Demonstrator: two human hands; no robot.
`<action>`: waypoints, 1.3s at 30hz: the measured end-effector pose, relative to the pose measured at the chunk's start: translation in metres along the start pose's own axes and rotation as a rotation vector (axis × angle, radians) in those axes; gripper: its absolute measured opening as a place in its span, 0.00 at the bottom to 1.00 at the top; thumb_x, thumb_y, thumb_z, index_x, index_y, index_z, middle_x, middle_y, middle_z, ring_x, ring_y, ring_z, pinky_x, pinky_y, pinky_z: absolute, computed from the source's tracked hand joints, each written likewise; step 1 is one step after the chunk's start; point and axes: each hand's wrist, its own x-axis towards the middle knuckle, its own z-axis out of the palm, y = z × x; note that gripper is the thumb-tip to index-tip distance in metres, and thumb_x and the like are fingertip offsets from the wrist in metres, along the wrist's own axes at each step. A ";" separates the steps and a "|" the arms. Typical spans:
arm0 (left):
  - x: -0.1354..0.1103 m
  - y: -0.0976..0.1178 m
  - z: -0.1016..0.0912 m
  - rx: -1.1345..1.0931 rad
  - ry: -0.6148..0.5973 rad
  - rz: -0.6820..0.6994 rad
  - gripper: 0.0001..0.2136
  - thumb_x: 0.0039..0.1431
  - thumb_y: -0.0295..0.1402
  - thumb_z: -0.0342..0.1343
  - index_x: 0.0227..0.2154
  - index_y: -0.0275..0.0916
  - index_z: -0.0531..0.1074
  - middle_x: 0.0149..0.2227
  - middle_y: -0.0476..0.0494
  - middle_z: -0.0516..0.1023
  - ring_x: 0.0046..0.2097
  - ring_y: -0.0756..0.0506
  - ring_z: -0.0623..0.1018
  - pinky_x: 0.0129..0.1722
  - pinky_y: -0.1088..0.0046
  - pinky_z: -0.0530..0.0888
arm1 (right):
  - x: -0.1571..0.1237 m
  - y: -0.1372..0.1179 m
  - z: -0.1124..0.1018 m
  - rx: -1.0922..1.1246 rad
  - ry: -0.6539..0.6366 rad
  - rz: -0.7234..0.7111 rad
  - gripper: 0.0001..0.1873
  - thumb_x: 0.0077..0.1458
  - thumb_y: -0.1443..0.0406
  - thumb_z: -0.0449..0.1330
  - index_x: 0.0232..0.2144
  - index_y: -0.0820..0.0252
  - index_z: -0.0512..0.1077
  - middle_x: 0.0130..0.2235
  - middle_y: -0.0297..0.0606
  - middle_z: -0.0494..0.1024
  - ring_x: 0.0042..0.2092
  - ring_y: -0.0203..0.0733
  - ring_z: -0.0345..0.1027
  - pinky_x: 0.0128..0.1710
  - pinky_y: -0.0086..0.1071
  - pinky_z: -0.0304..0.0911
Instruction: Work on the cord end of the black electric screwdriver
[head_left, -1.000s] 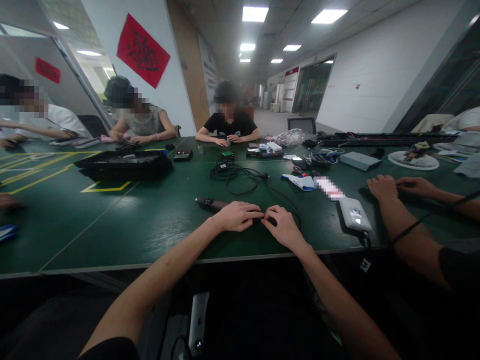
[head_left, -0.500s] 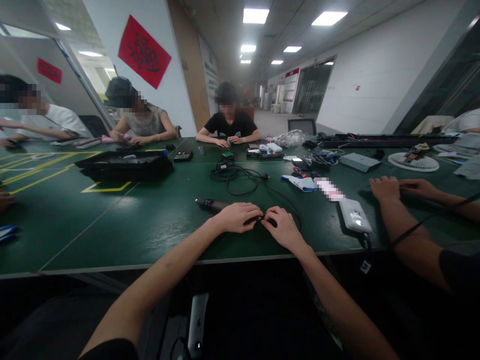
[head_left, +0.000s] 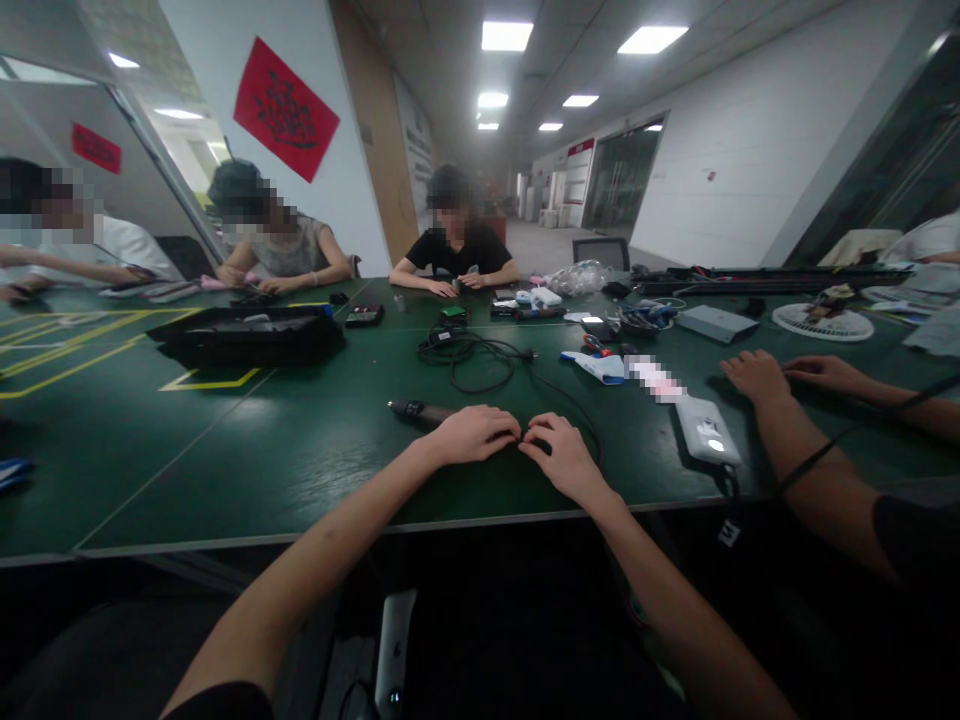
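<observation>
My left hand and my right hand meet over the green table near its front edge. Fingers of both are curled, with the tips pinched close together around something small and dark that they mostly hide. Just behind my left hand lies a dark cylindrical tool with a narrow metal tip pointing left; its other end is hidden by the hand. A black cable lies loosely coiled beyond my hands, and one strand runs down past my right hand.
A black tray-like casing stands at left. To the right lie a white power bank, a blue-white packet, a grey box and a round white part. A co-worker's hands rest at right; other people sit across the table.
My fingertips have closed in around the small dark part, which shows less now. The co-worker's near hand at right has shifted slightly left. The view has tilted slightly.
</observation>
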 end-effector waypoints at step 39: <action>-0.247 -0.145 -0.062 0.908 0.157 -1.424 0.18 0.67 0.38 0.47 0.45 0.28 0.75 0.52 0.30 0.76 0.56 0.32 0.71 0.54 0.54 0.67 | -0.005 -0.017 -0.021 0.137 -0.027 -0.103 0.14 0.67 0.70 0.49 0.30 0.56 0.69 0.48 0.41 0.76 0.49 0.45 0.70 0.50 0.37 0.63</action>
